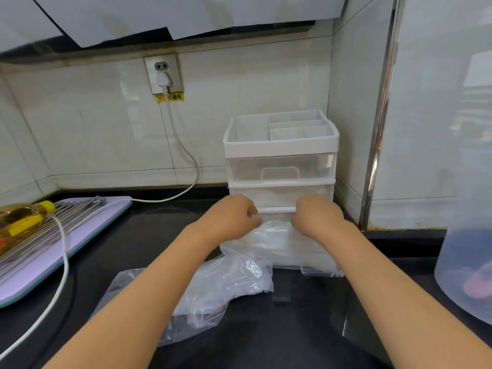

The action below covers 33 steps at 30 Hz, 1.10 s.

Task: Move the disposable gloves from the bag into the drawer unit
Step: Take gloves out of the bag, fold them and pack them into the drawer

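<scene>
The white and clear drawer unit [281, 147] stands against the tiled back wall. Its bottom drawer [316, 271] is pulled out toward me. A stack of clear disposable gloves [279, 242] lies in that drawer. My left hand [231, 213] grips the stack's far left end, thumb pinching the plastic. My right hand [316, 214] curls over the far right end, its fingertips hidden behind the knuckles. The crumpled clear bag [213, 288] lies on the black counter under my left forearm, touching the drawer's left front corner.
A lilac board [87, 235] at the left carries a metal rack and a yellow-capped oil bottle [25, 217]. A white cable [62, 265] runs from the wall socket [163, 74] across the counter. A translucent container [466, 262] stands at the right.
</scene>
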Each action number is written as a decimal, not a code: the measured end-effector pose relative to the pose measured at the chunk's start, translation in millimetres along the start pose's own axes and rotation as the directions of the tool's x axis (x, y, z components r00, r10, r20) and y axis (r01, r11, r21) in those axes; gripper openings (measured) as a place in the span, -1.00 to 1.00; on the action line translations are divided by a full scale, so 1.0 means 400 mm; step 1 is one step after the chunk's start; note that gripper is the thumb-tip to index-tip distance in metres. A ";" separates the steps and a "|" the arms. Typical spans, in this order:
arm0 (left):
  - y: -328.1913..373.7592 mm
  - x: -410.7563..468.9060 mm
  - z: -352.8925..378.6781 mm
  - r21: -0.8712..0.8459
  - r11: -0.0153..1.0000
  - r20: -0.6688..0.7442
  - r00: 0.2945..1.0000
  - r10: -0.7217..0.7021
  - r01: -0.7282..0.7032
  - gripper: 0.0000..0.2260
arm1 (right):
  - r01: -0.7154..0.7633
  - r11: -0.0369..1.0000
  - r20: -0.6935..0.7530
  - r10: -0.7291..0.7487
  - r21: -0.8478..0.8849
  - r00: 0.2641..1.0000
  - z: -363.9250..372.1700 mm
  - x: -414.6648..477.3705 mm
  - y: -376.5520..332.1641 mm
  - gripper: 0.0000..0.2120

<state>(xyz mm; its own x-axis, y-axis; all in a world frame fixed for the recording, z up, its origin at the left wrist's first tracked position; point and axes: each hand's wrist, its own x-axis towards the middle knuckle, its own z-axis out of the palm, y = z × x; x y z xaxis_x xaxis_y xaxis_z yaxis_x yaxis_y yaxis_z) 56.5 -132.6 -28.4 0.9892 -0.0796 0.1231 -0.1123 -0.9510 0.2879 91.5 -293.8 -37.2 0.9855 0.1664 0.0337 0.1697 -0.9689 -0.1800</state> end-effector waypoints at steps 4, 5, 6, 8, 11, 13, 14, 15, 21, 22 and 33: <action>-0.062 -0.098 -0.033 -0.197 0.980 -0.108 0.994 -0.004 -0.018 -0.87 | 0.323 0.920 -0.039 -0.323 0.221 0.946 -0.050 -0.044 -0.029 -0.81; -0.079 -0.121 -0.029 -0.210 0.978 -0.102 0.995 -0.002 -0.020 -0.89 | 0.374 0.877 0.027 -0.400 0.302 0.916 -0.060 -0.064 -0.044 -0.83; -0.095 -0.140 -0.019 -0.219 0.976 -0.083 0.997 0.002 -0.020 -0.90 | 0.401 0.848 0.094 -0.457 0.345 0.885 -0.065 -0.083 -0.057 -0.82; -0.123 -0.169 0.007 -0.257 0.966 -0.060 0.998 0.009 -0.024 -0.93 | 0.424 0.851 0.190 -0.493 0.311 0.849 -0.062 -0.109 -0.085 -0.75; -0.152 -0.187 0.033 -0.344 0.938 -0.145 0.989 -0.013 -0.038 -0.95 | 0.386 0.909 0.280 -0.416 0.157 0.865 -0.035 -0.123 -0.117 -0.59; -0.162 -0.192 0.035 -0.344 0.938 -0.154 0.988 -0.026 -0.030 -0.87 | 0.340 0.934 0.260 -0.358 0.111 0.897 -0.017 -0.127 -0.132 -0.56; -0.166 -0.197 0.035 -0.333 0.943 -0.123 0.992 -0.021 -0.021 -0.79 | 0.321 0.940 0.250 -0.341 0.117 0.906 -0.010 -0.129 -0.140 -0.56; -0.167 -0.201 0.036 -0.322 0.947 -0.075 0.997 -0.013 -0.012 -0.69 | 0.307 0.943 0.254 -0.331 0.129 0.909 -0.006 -0.131 -0.145 -0.56; -0.192 -0.208 0.049 -0.254 0.960 0.156 0.984 -0.084 0.122 -0.37 | 0.353 0.919 0.315 -0.393 0.176 0.864 0.015 -0.147 -0.164 -0.69; -0.195 -0.208 0.049 -0.255 0.958 0.172 0.981 -0.087 0.130 -0.38 | 0.373 0.903 0.316 -0.425 0.213 0.848 0.016 -0.151 -0.165 -0.76; -0.213 -0.221 0.024 -0.347 0.937 0.385 0.917 0.102 0.041 -0.60 | 0.093 -0.050 -0.104 -0.611 0.994 0.784 -0.068 -0.136 -0.136 -0.86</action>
<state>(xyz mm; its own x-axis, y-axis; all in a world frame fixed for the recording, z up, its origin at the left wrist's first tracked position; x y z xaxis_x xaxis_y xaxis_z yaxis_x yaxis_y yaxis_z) -20.5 -47.6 -73.0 0.9322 -0.2852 -0.2228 -0.0972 -0.7904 0.6048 28.5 -255.3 -2.6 0.6690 0.7040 0.2384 0.0858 0.2455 -0.9656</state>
